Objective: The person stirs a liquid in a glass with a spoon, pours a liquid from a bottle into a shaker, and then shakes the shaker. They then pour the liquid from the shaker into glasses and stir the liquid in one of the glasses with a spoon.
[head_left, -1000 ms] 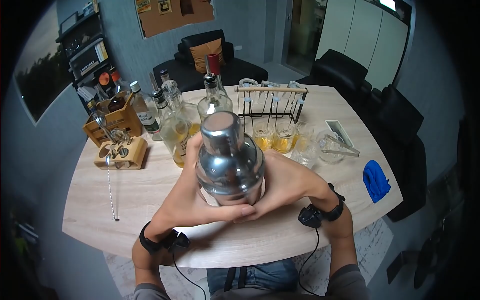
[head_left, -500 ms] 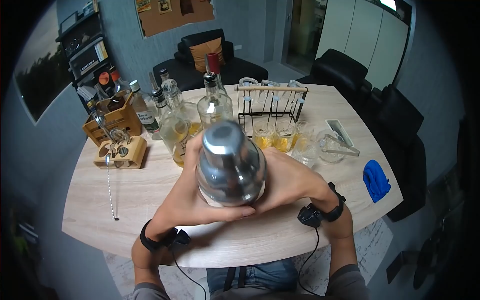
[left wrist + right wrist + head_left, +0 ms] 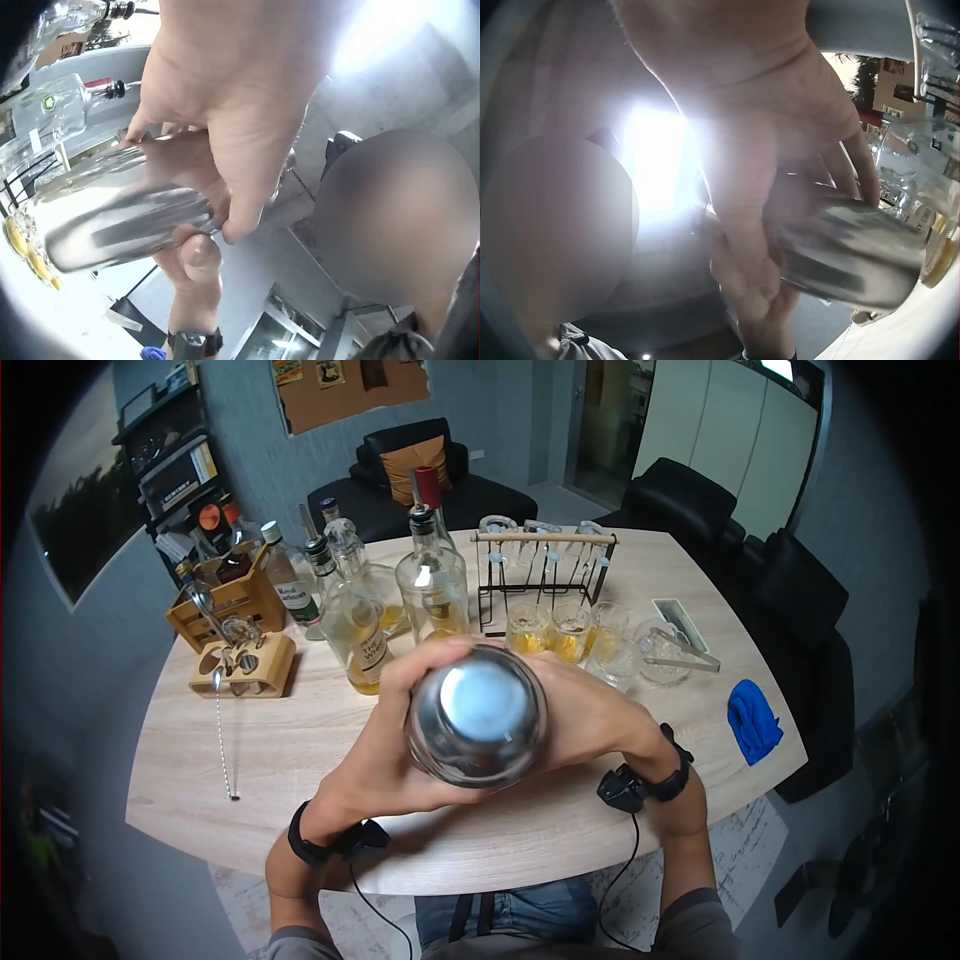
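A shiny metal cocktail shaker [image 3: 482,710] is held up over the near part of the table [image 3: 540,840], its capped top toward the head camera. My left hand [image 3: 372,750] grips it from the left, fingers curled over the far side. From the right, my right hand [image 3: 592,712] wraps the same shaker. In the left wrist view, the shaker's body [image 3: 120,206] lies aslant, with both thumbs close together near its upper part. The right wrist view shows the lower body [image 3: 855,255] blurred, its base pointing toward the table and bottles.
Several bottles [image 3: 350,625] with pourers stand beyond the hands. Glasses with amber liquid [image 3: 568,635] sit before a black glass rack [image 3: 545,575]. To the right are tongs [image 3: 680,652] on a glass bowl and a blue cloth [image 3: 753,722]. A wooden tool stand [image 3: 243,665] and bar spoon [image 3: 224,745] are left.
The shaker has tipped so its top now faces the head camera, where its side showed before. Both hands have kept hold and turned with it. The table things have stayed put.
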The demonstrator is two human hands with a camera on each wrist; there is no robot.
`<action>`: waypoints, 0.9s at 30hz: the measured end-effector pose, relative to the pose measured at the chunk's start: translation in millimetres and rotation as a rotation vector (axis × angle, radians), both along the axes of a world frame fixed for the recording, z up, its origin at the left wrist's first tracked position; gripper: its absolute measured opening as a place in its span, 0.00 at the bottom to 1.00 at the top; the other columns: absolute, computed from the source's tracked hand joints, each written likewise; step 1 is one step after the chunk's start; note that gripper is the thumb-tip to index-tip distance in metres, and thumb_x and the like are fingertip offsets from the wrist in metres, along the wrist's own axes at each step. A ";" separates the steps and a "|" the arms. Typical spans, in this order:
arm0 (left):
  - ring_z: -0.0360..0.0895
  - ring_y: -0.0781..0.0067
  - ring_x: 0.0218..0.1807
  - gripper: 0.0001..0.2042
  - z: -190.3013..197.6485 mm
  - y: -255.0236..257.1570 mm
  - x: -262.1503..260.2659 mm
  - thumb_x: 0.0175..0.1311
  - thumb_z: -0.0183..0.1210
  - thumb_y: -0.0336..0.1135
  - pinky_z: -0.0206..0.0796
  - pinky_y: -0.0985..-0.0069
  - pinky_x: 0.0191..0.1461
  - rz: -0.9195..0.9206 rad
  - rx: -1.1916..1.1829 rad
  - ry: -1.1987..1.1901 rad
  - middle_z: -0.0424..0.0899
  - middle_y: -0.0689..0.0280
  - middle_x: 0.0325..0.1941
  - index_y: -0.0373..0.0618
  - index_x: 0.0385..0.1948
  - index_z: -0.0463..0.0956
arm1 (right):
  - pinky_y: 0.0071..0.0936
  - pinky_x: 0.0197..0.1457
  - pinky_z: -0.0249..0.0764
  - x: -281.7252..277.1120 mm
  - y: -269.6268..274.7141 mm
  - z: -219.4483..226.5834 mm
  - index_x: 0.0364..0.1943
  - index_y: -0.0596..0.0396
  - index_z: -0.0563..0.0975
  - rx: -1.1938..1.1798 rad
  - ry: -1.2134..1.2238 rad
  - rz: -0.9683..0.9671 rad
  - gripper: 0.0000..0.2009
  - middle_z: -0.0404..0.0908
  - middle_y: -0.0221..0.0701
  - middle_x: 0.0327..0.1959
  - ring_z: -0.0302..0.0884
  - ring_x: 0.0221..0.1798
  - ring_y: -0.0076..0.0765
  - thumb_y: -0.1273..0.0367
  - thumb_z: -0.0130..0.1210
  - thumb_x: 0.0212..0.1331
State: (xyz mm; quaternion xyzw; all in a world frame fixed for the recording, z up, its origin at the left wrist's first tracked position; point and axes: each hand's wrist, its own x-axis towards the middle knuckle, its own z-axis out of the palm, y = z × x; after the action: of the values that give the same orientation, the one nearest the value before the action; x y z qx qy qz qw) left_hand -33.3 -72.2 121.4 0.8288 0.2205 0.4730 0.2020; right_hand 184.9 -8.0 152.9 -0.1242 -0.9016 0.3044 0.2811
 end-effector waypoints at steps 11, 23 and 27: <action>0.62 0.57 0.74 0.60 18.7 -15.1 7.8 0.42 0.82 0.39 0.55 0.60 0.78 0.110 -0.273 -0.064 0.62 0.52 0.71 0.41 0.73 0.42 | 0.38 0.60 0.77 6.1 -2.5 6.7 0.61 0.63 0.71 -0.172 -0.183 0.004 0.48 0.82 0.49 0.54 0.84 0.55 0.49 0.56 0.80 0.30; 0.56 0.56 0.77 0.60 13.9 -8.0 4.5 0.45 0.81 0.45 0.50 0.61 0.79 0.036 -0.376 -0.111 0.56 0.52 0.73 0.37 0.75 0.43 | 0.37 0.56 0.77 2.3 -5.3 1.4 0.51 0.65 0.79 -0.268 -0.079 -0.011 0.38 0.85 0.45 0.47 0.86 0.49 0.46 0.57 0.78 0.33; 0.56 0.53 0.77 0.56 -4.0 13.9 -1.6 0.46 0.80 0.42 0.51 0.59 0.80 -0.116 0.051 0.019 0.56 0.51 0.75 0.44 0.74 0.46 | 0.38 0.60 0.76 3.2 -10.0 13.9 0.54 0.64 0.77 -0.045 -0.061 -0.124 0.40 0.85 0.46 0.49 0.85 0.51 0.50 0.59 0.79 0.31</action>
State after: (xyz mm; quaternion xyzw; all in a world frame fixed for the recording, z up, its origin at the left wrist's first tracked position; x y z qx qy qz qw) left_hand -34.9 -58.3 117.4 0.8496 0.1619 0.4580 0.2056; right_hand 188.0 -18.0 166.7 -0.1954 -0.8933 0.3026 0.2687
